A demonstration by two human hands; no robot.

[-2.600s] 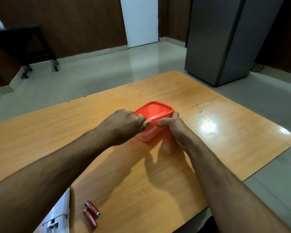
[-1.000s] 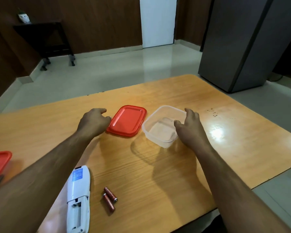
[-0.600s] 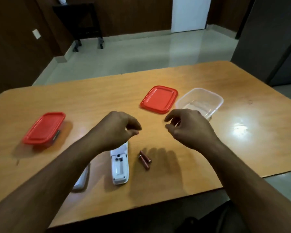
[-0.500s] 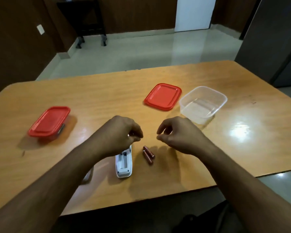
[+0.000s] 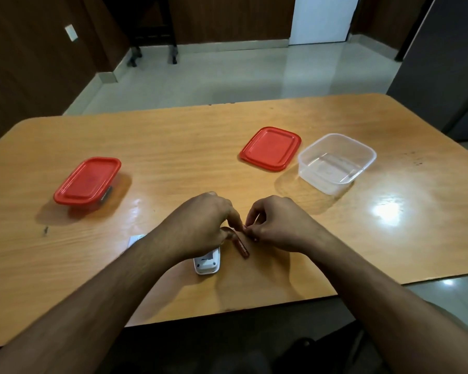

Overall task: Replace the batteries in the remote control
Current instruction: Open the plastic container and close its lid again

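Visibly, left hand [image 5: 200, 225] and right hand [image 5: 277, 225] pinch at two red batteries [image 5: 241, 245] beside one remote [image 5: 207, 263].

The room is dim around me, the wood walls [image 5: 25, 76] nearly black, while light from overhead falls on the table [image 5: 173, 147]. A hard white glare spot [image 5: 387, 210] sits on its glossy top at my right, and a softer sheen lies near my left hand [image 5: 200, 225]. The pale floor [image 5: 241, 76] mirrors the bright door [image 5: 322, 18]. My arms throw soft shadows toward me. The table's edges bow from the wide lens, and my forearms at the bottom look soft and stretched.
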